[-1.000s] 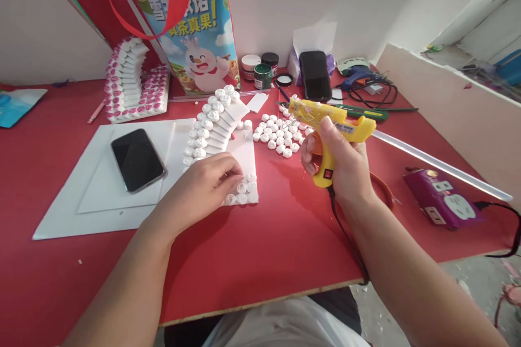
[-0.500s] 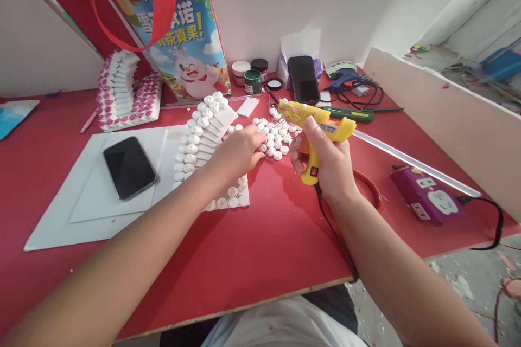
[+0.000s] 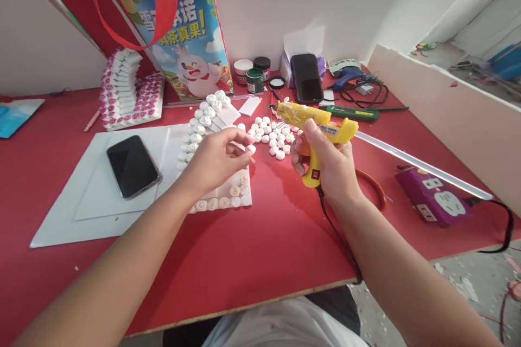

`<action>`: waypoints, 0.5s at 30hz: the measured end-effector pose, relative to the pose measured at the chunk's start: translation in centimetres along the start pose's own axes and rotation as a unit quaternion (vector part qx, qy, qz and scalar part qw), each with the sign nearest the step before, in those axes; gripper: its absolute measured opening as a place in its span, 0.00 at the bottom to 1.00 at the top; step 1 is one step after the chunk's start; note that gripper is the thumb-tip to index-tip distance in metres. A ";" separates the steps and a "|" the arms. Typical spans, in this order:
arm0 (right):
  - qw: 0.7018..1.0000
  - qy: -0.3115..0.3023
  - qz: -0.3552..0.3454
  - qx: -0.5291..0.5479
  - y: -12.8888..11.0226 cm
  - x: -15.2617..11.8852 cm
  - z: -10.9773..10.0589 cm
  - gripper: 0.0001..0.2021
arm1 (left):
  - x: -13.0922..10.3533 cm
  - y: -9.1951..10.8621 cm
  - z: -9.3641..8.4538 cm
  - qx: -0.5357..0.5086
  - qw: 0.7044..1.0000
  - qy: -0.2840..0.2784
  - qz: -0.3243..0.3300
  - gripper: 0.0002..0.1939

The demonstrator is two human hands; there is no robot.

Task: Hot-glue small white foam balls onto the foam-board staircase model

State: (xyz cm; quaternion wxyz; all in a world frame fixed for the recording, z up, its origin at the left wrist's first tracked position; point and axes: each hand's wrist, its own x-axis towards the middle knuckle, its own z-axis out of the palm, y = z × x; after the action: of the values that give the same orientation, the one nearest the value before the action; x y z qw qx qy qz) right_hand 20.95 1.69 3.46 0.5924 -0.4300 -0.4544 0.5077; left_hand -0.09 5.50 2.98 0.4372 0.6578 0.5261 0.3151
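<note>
White and rolled like a tiny rose, one small bud (image 3: 251,149) sits between the thumb and fingertips of the left hand (image 3: 217,160), near the white flat panel (image 3: 228,185) edged with similar buds. It looks light and crushable — best pinched by its rounded sides. The right hand (image 3: 332,162) grips the yellow plastic glue gun (image 3: 307,115) — probably stiff, light, safest held by its handle (image 3: 311,173).

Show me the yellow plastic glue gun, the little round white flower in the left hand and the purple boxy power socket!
Yellow plastic glue gun (image 3: 303,113), head view: on its barrel.
Little round white flower (image 3: 251,148), head view: on its uncovered side.
Purple boxy power socket (image 3: 433,196), head view: on its casing.
</note>
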 end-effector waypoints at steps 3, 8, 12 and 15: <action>1.000 -0.012 0.008 0.023 0.4 0.0 0.1 0.16 | -1.9 -0.4 -1.4 -0.246 0.968 0.016 -0.052 0.13; 0.999 -0.028 0.028 0.011 0.8 0.0 0.4 0.17 | -2.9 -1.1 -1.9 -0.435 0.893 0.042 -0.111 0.16; 0.995 -0.078 0.055 0.005 0.9 -0.1 0.5 0.19 | -2.8 -1.7 -1.9 -0.476 0.871 0.042 -0.114 0.16; 0.988 -0.135 0.074 -0.003 1.1 -0.3 0.5 0.21 | -2.8 -2.0 -2.0 -0.486 0.866 0.044 -0.108 0.14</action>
State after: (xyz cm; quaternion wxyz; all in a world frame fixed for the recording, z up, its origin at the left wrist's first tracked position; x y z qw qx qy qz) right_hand 20.22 1.49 2.50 0.4848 -0.3918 -0.4985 0.6025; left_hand -3.34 3.36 2.13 0.7096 0.2867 0.3929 0.5099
